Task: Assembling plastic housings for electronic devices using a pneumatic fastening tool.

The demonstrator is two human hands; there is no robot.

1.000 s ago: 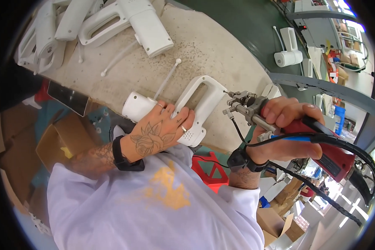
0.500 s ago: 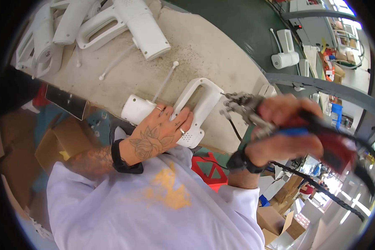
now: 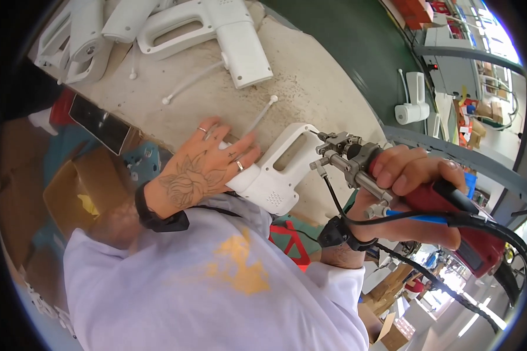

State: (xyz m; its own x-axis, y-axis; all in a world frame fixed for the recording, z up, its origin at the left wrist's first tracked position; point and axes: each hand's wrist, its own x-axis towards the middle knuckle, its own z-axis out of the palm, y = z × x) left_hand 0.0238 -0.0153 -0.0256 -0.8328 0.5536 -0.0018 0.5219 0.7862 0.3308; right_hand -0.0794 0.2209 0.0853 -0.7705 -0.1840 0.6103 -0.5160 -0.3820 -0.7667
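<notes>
A white plastic handheld device (image 3: 267, 186) with a looped handle lies on the worktable, its thin stalk with a small round end (image 3: 263, 113) pointing away from me. My left hand (image 3: 199, 169) covers its left end, fingers bent loosely over the casing, gripping it against the table. In my right hand (image 3: 413, 175) is a red power screwdriver (image 3: 477, 248) with a metal nose (image 3: 351, 157) and a black hose. The fingers wrap around its body. Its thin tip meets the handle's right corner, at or very near the surface; a screw there is too small to make out.
More white devices (image 3: 240, 50) lie piled at the far left of the worktable (image 3: 310, 70). Another white device (image 3: 413, 99) rests beyond the green floor strip. An open cardboard box (image 3: 88, 196) stands at lower left, and a red stool (image 3: 290, 243) below the table edge.
My left hand has slid left along the device, off the handle and onto its left end. The screwdriver, blurred before, is now steady with its tip still at the handle corner.
</notes>
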